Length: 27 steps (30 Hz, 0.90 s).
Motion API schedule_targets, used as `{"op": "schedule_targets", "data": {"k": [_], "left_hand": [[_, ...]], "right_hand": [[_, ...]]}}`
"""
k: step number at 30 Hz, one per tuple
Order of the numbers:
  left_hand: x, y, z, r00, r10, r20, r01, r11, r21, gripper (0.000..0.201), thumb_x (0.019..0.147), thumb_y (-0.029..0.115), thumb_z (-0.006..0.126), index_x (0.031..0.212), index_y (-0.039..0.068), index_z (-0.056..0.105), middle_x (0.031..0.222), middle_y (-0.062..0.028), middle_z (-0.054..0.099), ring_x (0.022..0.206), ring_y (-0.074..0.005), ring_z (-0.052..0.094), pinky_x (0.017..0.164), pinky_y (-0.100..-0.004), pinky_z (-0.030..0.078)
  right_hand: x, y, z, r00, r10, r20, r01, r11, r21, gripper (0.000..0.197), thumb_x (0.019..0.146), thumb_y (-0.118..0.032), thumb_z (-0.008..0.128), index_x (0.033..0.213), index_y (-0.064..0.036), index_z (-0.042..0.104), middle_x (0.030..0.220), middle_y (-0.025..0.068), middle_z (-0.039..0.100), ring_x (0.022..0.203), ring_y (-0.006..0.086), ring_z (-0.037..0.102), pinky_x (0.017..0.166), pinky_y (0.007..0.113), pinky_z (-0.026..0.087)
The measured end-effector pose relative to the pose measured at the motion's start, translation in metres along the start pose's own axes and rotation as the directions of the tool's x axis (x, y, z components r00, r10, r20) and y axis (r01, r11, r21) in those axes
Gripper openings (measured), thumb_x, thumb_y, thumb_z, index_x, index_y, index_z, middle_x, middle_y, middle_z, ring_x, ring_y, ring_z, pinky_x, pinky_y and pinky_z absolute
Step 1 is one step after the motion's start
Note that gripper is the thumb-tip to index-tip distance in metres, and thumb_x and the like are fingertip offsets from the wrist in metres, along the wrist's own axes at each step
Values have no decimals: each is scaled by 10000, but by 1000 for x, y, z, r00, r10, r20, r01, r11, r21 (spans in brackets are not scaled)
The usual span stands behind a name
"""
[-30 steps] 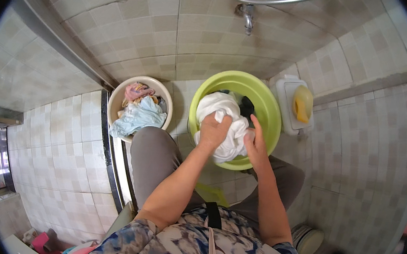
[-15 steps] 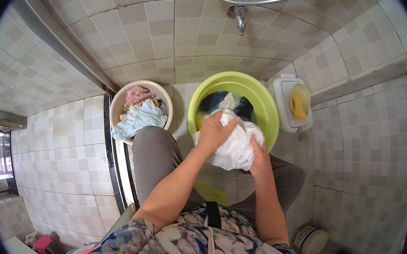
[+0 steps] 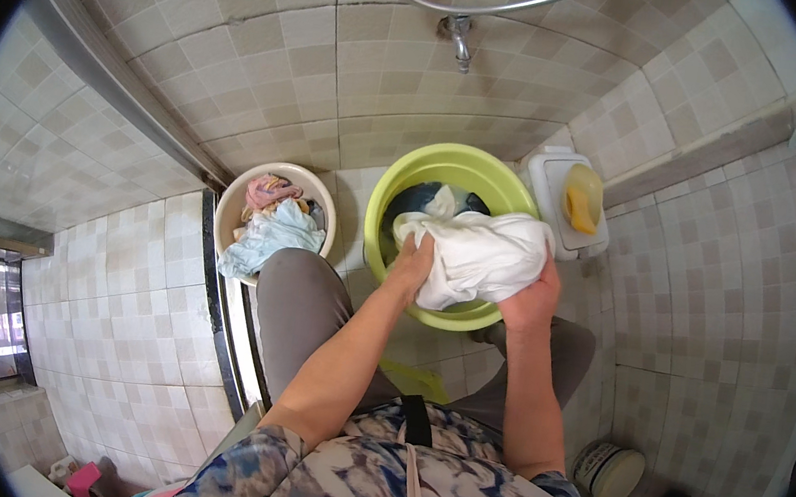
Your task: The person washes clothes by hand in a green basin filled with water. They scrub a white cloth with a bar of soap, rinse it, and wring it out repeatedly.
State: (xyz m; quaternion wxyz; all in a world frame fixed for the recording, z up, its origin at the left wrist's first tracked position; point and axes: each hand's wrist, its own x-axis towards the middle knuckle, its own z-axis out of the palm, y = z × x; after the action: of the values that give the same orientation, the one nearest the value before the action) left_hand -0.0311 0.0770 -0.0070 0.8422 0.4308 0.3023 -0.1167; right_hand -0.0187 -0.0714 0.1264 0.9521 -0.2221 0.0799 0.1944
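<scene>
A bunched white cloth garment (image 3: 480, 258) stretches between my hands, over the near part of a lime-green basin (image 3: 429, 323). Its left end is gripped by my left hand (image 3: 412, 268), and my right hand (image 3: 535, 294) grips the other end near the basin's right rim. Beneath and behind it, dark clothing (image 3: 413, 201) lies in the basin, with a pale cloth piece (image 3: 442, 201) on top. The exact kind of white garment cannot be made out from its folds.
Left of the basin stands a cream tub (image 3: 331, 204) with pink and light-blue clothes (image 3: 274, 237). A white lidded bin (image 3: 587, 245) holding a yellow scoop-like item (image 3: 582, 199) stands at right. A tap (image 3: 459, 44) juts from the tiled wall. A white bucket (image 3: 610, 474) lies lower right.
My right hand has moved right and slightly up, and my left hand slightly down. The white garment, bunched between them before, is now spread wider across the basin.
</scene>
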Motion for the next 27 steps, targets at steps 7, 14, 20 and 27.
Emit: {"op": "schedule_targets", "data": {"k": [7, 14, 20, 27], "left_hand": [[-19, 35, 16, 813, -86, 576, 434, 749, -501, 598, 851, 528, 407, 1153, 21, 503, 1072, -162, 580, 959, -288, 577, 850, -399, 475], [-40, 59, 20, 997, -43, 64, 69, 878, -474, 481, 768, 247, 662, 1098, -70, 509, 973, -189, 598, 861, -267, 610, 721, -368, 527], [-43, 52, 23, 997, 79, -21, -81, 975, -205, 388, 763, 216, 680, 1002, -62, 555, 921, -145, 615, 765, -211, 613, 663, -315, 512], [-31, 40, 16, 996, 87, 12, -84, 984, -159, 293, 802, 164, 629, 1003, -39, 564, 919, -128, 624, 774, -198, 616, 665, -308, 510]], "right_hand": [[-22, 44, 12, 981, 179, -78, -195, 911, -363, 463, 883, -196, 497, 1267, 30, 372, 1269, 153, 449, 1156, 259, 453, 979, 384, 362], [-22, -5, 2, 989, 59, -137, -149, 427, -892, 360, 851, -166, 556, 1129, 59, 507, 1043, 90, 580, 951, 161, 555, 830, 281, 427], [-13, -11, -24, 953, -263, -152, 75, 690, -720, 313, 869, -129, 491, 1134, 39, 497, 1100, 98, 560, 984, 179, 551, 850, 298, 434], [4, -18, -29, 955, -297, 3, 225, 718, -658, 337, 926, -216, 414, 1160, 20, 478, 1162, 95, 530, 1082, 198, 502, 934, 322, 394]]}}
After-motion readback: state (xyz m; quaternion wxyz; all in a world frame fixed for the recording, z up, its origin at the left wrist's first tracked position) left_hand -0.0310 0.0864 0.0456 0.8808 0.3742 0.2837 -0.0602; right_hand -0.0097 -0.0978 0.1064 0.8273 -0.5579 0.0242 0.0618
